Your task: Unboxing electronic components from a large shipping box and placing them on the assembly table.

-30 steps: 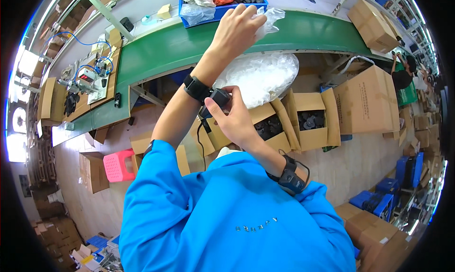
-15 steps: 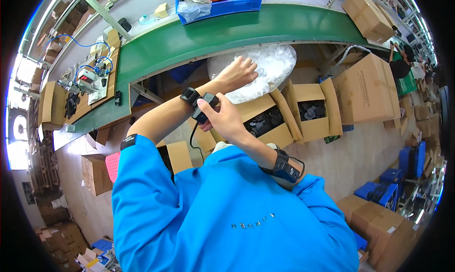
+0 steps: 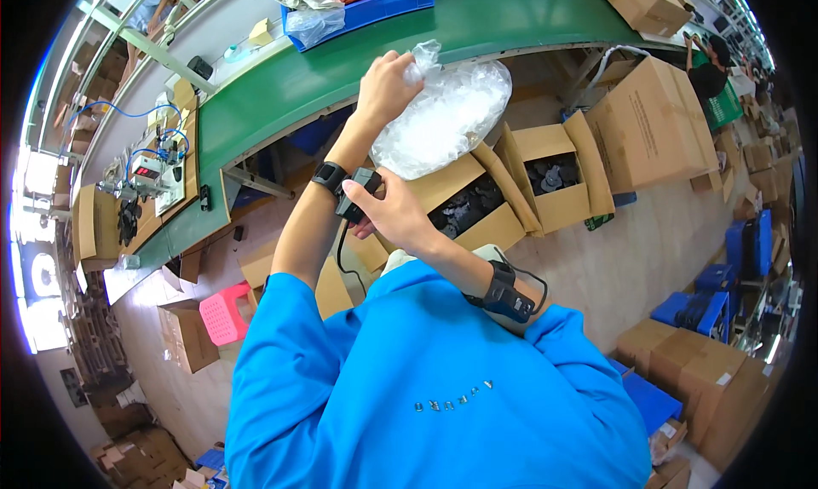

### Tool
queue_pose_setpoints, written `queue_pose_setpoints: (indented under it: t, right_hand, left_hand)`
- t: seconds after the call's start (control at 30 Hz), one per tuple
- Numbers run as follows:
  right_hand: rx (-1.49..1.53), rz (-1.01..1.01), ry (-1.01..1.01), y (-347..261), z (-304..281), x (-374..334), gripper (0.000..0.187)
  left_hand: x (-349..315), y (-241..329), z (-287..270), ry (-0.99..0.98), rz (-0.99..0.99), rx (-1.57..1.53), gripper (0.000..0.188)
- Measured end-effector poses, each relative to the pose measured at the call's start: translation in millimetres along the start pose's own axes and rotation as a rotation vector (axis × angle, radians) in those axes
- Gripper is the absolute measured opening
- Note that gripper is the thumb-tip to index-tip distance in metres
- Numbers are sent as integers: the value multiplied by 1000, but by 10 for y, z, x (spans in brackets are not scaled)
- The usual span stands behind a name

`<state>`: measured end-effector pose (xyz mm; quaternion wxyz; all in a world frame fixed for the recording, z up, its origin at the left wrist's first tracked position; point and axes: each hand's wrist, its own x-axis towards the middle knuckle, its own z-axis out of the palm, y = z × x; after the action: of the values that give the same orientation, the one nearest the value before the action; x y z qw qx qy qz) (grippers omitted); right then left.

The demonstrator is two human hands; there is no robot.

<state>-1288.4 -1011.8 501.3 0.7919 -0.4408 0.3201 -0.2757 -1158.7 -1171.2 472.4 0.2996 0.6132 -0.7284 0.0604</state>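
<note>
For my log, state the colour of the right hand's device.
The device is black, clearest in head view.

The green counter leaves an open run between the blue bin and the carton. A bulging plastic bag stands ahead of the right grip, open boxes to its right; a black cable hangs just below.
</note>
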Motion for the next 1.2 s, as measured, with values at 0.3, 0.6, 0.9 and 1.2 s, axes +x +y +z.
queue_pose_setpoints:
  t: [0.3,0.6,0.9,1.2]
  right_hand:
    - [48,185,-101,164,-750,-86,57]
    - [235,487,-119,543,-2391,-349,40]
    - [413,429,510,1181,-3649,-823,25]
    - [427,478,907,1983,-3572,-674,24]
  left_hand:
    - [-231,155,751,-85,-18,-41,37]
    - [-893,-204,1696,-275,-420,-29,41]
    - [-1862,-788,2356,-407,-843,-66,39]
    - [-2158,-2452,3217,74,-926,-6,41]
